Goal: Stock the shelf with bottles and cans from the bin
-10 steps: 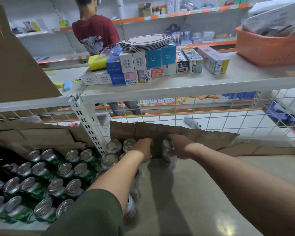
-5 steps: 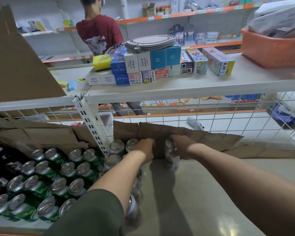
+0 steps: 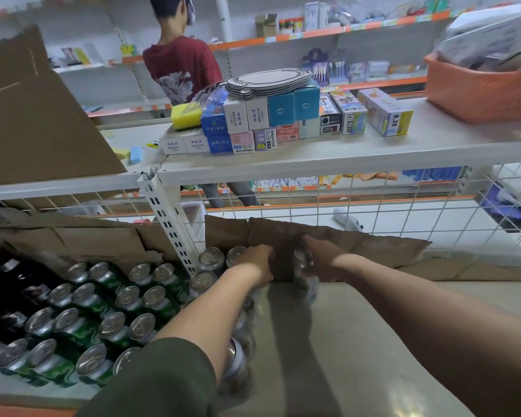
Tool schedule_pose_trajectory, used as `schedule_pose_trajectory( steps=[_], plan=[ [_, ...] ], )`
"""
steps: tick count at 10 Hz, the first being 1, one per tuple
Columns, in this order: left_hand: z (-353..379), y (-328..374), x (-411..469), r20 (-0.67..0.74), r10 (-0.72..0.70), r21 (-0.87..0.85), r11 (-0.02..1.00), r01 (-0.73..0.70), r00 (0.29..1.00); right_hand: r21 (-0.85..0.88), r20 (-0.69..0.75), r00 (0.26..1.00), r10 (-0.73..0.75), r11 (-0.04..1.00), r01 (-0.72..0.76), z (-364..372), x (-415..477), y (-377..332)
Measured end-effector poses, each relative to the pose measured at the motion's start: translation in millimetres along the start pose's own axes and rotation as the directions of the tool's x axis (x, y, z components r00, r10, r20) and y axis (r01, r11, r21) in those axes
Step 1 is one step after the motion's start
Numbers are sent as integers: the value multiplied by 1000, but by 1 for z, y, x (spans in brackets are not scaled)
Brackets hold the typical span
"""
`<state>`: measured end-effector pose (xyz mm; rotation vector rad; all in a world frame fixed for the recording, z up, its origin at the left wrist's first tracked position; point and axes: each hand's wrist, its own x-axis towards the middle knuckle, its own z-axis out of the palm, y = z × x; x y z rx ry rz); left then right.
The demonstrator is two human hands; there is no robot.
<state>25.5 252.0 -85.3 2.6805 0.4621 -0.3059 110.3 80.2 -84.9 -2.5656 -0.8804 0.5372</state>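
Gripping pale can [image 3: 306, 285] near its rim with right hand [image 3: 324, 261], fingers and thumb curled round the smooth cylindrical wall. Stands upright on glossy beige shelf [image 3: 373, 341], round silver lid showing at the thumb side.

Directly behind the grip: creased brown cardboard [image 3: 367, 245], matte, soft-edged, leaning against white wire grid [image 3: 373, 206] of square mesh.

Just left of the grip: left hand [image 3: 257, 264], knuckles up, fingers curled downward and out of sight. Cannot tell whether clamped on anything, the hand itself covering what lies beneath.

Touching or just beside that hand: silver-lidded cans [image 3: 212, 257], round tops with pull tabs. Under the left forearm, nearer than the grip: a line of blurred cans [image 3: 236, 359], labels unreadable.

Further left of the grip, past a white perforated metal post [image 3: 169, 224]: green cans [image 3: 151, 305] in close rows, shiny sides, dull aluminium lids, with torn cardboard behind.

Above the grip: flat white upper board [image 3: 343, 158] bearing small rectangular boxes [image 3: 280, 109] in stacks, topped by flat oval cards [image 3: 268, 81]. Up and right of the grip: orange plastic basket [image 3: 478, 88], textured wall. Far behind: person in red shirt [image 3: 181, 67], back turned.
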Motion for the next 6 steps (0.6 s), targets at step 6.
schedule_pose_trajectory(
  steps=[6],
  plan=[
    [-44,14,-37,-120,38,-1,999,-38,992,-250,-24,999,-46,968,39,-40,-21,-3]
  ],
)
